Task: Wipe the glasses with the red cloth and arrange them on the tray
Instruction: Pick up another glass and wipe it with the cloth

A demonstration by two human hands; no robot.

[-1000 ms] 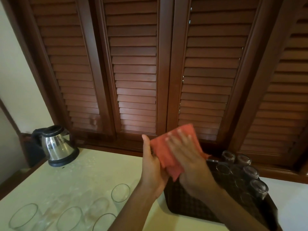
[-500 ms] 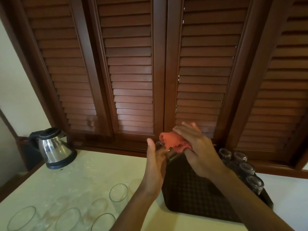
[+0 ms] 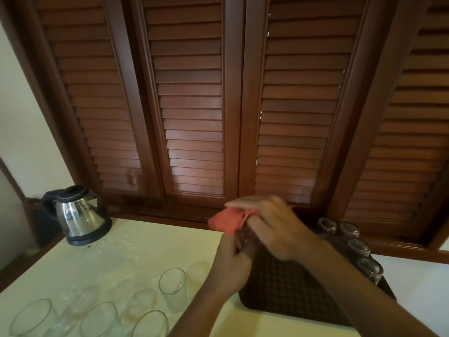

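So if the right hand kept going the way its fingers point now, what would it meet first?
The right hand points left and a little away, with the red cloth bunched at its fingertips over the glass that the left hand grips. Past the cloth the way looks free; the kettle stands far along that line, though depth is unclear.

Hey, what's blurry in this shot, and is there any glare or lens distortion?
Head view: motion blur smears the right hand and the red cloth; the left hand is softer too, so the glass it holds is hard to make out. The kettle shows bright reflections. The wide lens makes the shutters lean and fan outward. Lighting is dim and warm.
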